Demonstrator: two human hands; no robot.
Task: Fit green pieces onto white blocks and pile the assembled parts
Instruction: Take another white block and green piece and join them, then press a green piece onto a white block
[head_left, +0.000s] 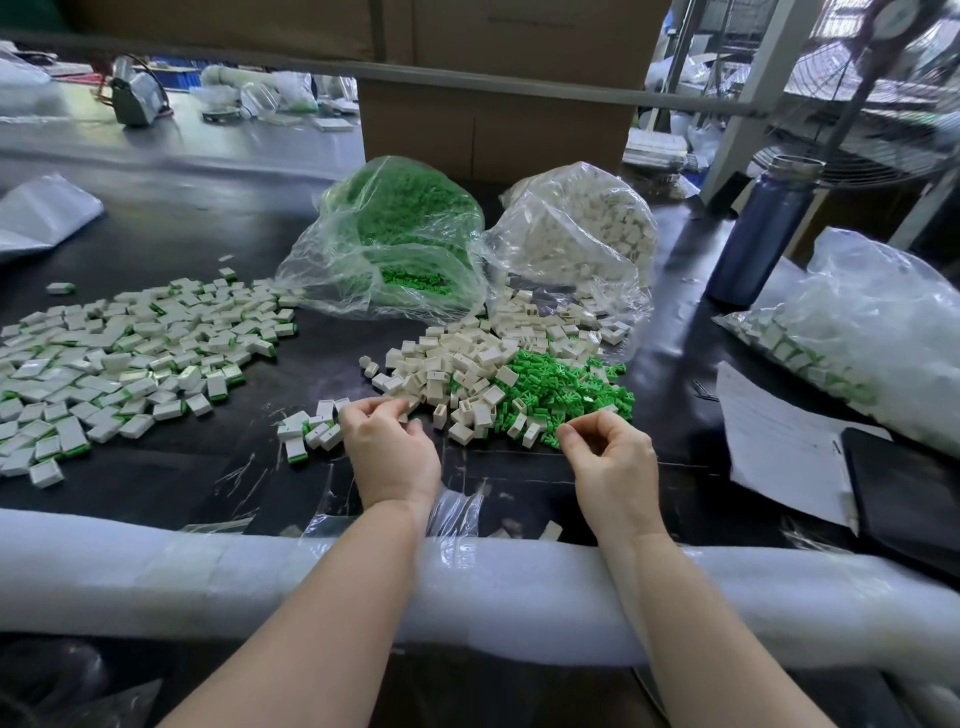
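Note:
A heap of loose white blocks (457, 371) lies on the black table, touching a heap of small green pieces (569, 389) on its right. My left hand (389, 449) is at the near left edge of the white heap, fingers curled, pinching a white block (409, 403). Fingers also curled, my right hand (610, 454) pinches thumb and forefinger at the near edge of the green heap, on a green piece (555, 440). A broad spread of assembled white-and-green parts (130, 353) covers the left of the table. A few more assembled parts (311, 431) lie just left of my left hand.
Behind the heaps stand an open clear bag of green pieces (405, 234) and one of white blocks (576, 234). At the right are a dark blue bottle (763, 234), a bag of assembled parts (857, 332), a paper sheet (779, 436) and a black pad (904, 493). White foam (208, 577) pads the near edge.

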